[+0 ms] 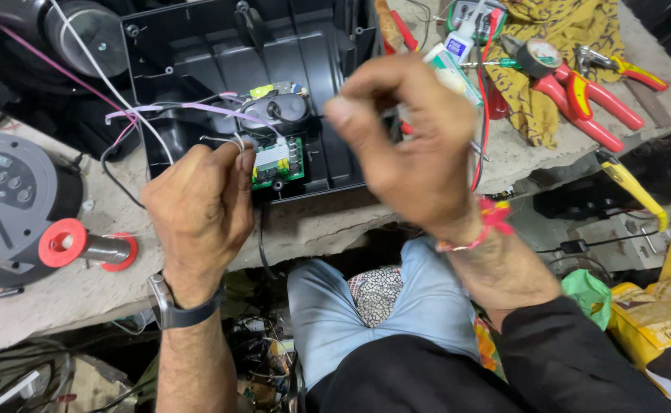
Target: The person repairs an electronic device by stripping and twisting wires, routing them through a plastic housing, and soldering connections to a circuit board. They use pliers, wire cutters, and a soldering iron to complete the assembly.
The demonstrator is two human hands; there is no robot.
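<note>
Left hand [201, 203] pinches thin white wires [224, 140] just beside the green circuit board [278, 162]; right hand [408, 145], blurred, fingers curled, grip unclear. Wiring step, steady fingers needed.

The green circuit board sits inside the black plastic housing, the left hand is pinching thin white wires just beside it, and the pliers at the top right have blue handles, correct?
Not quite: the pliers have red handles, not blue, as the head view shows. The rest holds: the green circuit board sits inside the black plastic housing, and the left hand pinches thin white wires beside it.

Right hand [412, 145] motion-blurred, grip unclear; black housing [198, 46] cut off at top
</note>
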